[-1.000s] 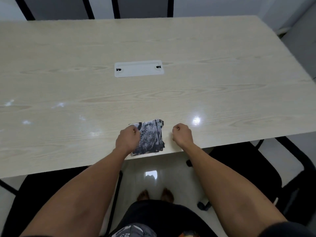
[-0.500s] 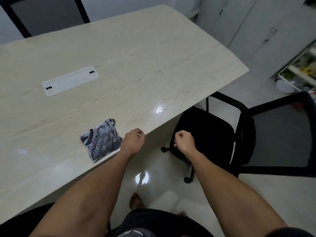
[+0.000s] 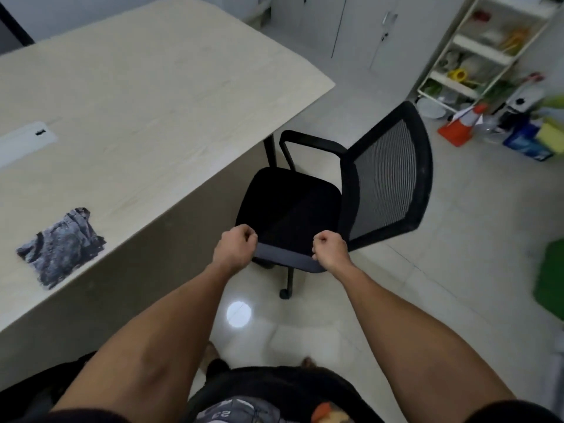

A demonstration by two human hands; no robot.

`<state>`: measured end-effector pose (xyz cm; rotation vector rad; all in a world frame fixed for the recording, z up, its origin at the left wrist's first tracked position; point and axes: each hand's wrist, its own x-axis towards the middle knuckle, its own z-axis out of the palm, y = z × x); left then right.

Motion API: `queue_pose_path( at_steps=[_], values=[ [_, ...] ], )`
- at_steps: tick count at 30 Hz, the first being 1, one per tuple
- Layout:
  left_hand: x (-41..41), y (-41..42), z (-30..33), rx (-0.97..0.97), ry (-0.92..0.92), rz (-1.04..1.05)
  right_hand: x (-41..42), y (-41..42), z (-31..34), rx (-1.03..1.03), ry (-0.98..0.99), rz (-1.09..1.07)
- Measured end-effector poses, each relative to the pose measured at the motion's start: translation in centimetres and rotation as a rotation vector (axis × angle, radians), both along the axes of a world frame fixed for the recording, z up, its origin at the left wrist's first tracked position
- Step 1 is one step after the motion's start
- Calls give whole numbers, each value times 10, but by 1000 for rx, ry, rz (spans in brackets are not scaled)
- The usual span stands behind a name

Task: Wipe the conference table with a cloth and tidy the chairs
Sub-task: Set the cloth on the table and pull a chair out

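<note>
Here, my left hand (image 3: 234, 251) and right hand (image 3: 330, 251) curled into fists at the chair (image 3: 293, 209) seat's near edge, cloth (image 3: 61, 247) lying on the table (image 3: 152, 102).

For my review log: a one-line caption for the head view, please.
Both fists, left hand and right hand, over the black chair's near armrest; cloth on the table.

You see the pale wood-grain worktop (image 3: 146, 87) filling the upper left of the frame. A crumpled grey patterned cloth (image 3: 61, 247) lies flat near its lower-left edge. A white cable cover (image 3: 23, 143) sits flush in it at far left. The rest of its surface shows only grain.
</note>
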<state>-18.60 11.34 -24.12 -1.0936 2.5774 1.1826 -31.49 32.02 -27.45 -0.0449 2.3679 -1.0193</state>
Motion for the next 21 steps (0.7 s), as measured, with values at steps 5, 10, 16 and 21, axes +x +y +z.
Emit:
queue_pose_path(
  at_steps=[5,10,16,21],
  values=[
    [-21,66,-6,3,-5,0,-20,72,-12,-14,-51,-21],
    [-39,107,-11,-2,-53,-56,-35,117,-21,15,-76,-56],
    [-58,130,-37,-89,-144,-258,-48,135,-19,-25,-146,-188],
    [-78,142,-92,-133,-223,-372,-71,138,-36,-118,-145,-195]
  ],
)
